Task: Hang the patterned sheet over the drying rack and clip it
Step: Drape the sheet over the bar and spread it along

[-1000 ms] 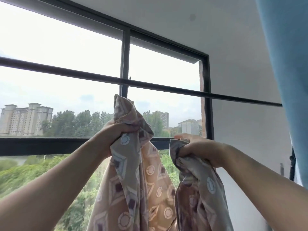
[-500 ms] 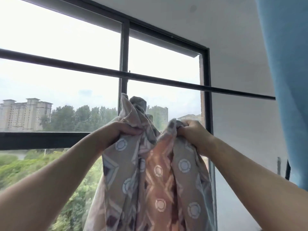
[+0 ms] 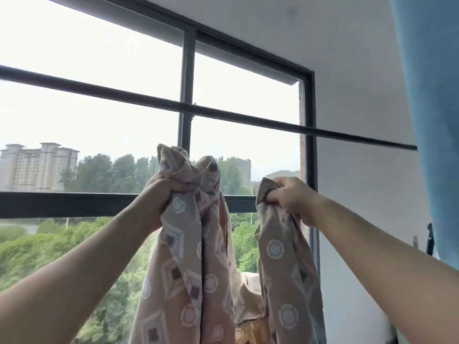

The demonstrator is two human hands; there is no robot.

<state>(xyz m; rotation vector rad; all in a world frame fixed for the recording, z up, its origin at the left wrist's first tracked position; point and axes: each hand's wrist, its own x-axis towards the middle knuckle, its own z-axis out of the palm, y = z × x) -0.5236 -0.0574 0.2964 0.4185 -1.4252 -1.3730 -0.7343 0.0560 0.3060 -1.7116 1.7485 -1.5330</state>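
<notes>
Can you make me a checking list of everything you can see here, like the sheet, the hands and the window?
Surface: nothing seen.
Job's things: patterned sheet bunched up and held below the dark rail, not over it yet; no clips seen.
Clutter: blue cloth hangs at the right edge and hides the rail's end.
Hands: left hand grips one bunch of the sheet, right hand grips another, with a gap between them.
Cables: nothing seen.
Surroundings: black window frame, white wall, trees and tall buildings outside.
</notes>
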